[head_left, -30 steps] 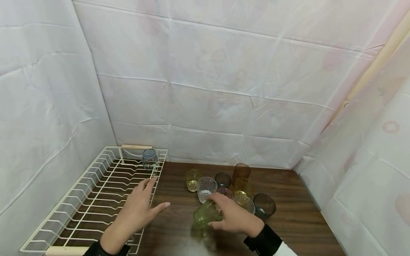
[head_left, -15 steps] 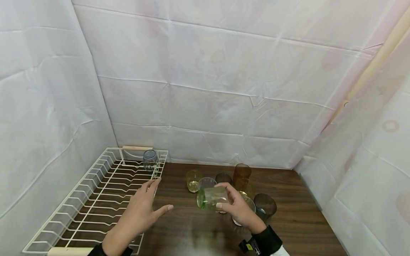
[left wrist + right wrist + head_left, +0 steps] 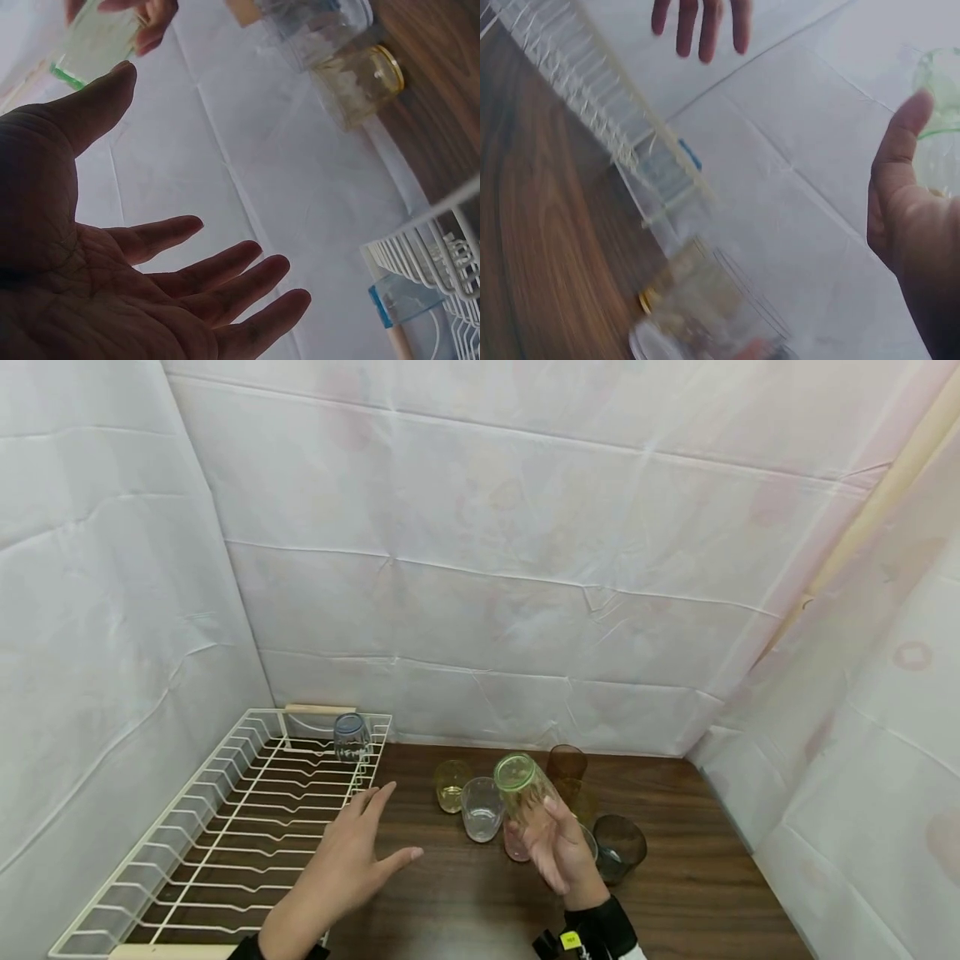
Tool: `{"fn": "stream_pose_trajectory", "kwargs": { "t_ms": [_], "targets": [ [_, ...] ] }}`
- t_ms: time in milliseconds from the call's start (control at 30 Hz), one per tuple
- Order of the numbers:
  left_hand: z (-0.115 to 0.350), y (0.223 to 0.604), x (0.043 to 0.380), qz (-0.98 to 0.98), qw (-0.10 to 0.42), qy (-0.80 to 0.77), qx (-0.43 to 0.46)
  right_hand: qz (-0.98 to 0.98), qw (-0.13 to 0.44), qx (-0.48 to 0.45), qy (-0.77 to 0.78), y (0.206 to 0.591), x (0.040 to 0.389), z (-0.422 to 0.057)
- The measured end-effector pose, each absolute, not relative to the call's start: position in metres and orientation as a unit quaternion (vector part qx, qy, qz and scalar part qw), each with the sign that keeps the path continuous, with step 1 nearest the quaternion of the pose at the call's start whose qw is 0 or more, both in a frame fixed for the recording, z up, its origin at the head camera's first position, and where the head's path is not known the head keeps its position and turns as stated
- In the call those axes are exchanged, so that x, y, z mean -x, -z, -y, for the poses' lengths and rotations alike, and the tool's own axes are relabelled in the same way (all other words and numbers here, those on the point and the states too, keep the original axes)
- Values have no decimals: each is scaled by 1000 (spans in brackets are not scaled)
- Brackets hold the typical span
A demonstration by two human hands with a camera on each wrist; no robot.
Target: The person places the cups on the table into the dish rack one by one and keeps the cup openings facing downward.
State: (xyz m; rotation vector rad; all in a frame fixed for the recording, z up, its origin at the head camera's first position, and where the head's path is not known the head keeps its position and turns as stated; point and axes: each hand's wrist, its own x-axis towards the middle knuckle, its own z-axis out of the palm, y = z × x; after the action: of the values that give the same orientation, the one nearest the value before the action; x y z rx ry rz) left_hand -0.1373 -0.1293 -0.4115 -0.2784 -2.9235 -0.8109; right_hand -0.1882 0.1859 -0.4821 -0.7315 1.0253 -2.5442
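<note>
My right hand (image 3: 561, 852) grips a pale green drinking glass (image 3: 525, 787), held up over the table with its base turned up and away. In the left wrist view the same green glass (image 3: 94, 45) shows at the top, with fingers around it. My left hand (image 3: 347, 858) hovers beside the dish rack's right edge, thumb and fingers spread, holding nothing. Behind the lifted glass stand a clear glass (image 3: 482, 810), a yellow glass (image 3: 452, 787) and a pink glass (image 3: 516, 842), partly hidden by the right hand.
The white wire dish rack (image 3: 225, 827) fills the left side, with an upside-down blue glass (image 3: 351, 737) in its far right corner. A brown glass (image 3: 567, 763), an amber glass (image 3: 576, 797) and a dark grey glass (image 3: 619, 847) stand at right. White sheeting (image 3: 480, 568) encloses the table.
My right hand has lifted the green glass off the table and turned it from its side to base up. My left hand has drifted slightly right.
</note>
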Motion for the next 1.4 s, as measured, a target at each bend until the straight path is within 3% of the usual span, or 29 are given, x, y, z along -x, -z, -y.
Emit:
{"fn": "stream_pose_trajectory", "kwargs": {
  "t_ms": [200, 800, 1033, 1400],
  "targets": [
    [125, 412, 136, 956, 57, 275, 92, -239, 180, 256, 919, 490, 188, -183],
    [116, 414, 138, 942, 100, 302, 108, -225, 196, 257, 919, 493, 187, -181],
    [93, 408, 154, 919, 134, 336, 154, -235, 194, 253, 918, 492, 186, -175],
    [44, 389, 167, 855, 85, 453, 240, -283, 179, 260, 906, 494, 177, -166]
  ]
}}
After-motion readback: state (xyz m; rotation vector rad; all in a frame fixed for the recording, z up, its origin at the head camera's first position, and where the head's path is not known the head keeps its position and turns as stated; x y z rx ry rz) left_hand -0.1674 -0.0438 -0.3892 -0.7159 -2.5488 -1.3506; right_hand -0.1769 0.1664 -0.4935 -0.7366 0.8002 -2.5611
